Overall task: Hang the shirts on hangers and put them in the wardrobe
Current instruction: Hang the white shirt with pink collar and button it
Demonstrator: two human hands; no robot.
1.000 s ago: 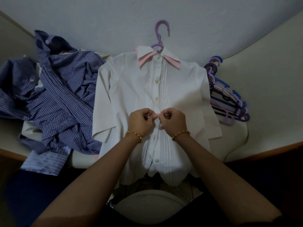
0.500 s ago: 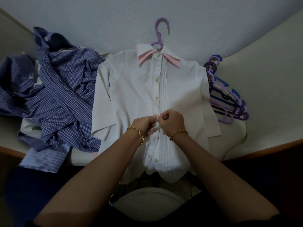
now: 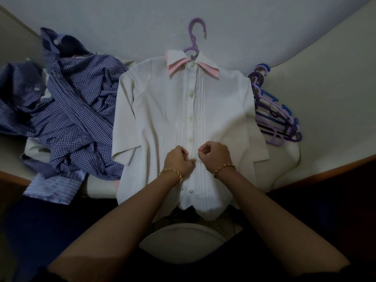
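Observation:
A white shirt (image 3: pixel 160 110) with a pink-edged collar lies flat on the bed, front up, on a lilac hanger (image 3: pixel 195 37) whose hook sticks out above the collar. Most buttons down its front look fastened. My left hand (image 3: pixel 178 161) and my right hand (image 3: pixel 215 154) sit side by side on the button strip, low on the shirt. Both have curled fingers that pinch the strip's edges, the left one from the left, the right one from the right. The button between them is hidden.
A heap of blue checked shirts (image 3: pixel 67 110) lies to the left of the white one, partly over the bed's edge. A stack of purple and blue hangers (image 3: pixel 274 119) rests on the right. The pale bed (image 3: pixel 329 94) has a wooden rim (image 3: pixel 317 171).
Both hands have moved down the button strip, from the middle of the shirt to a lower button. The shirt and hanger stay put.

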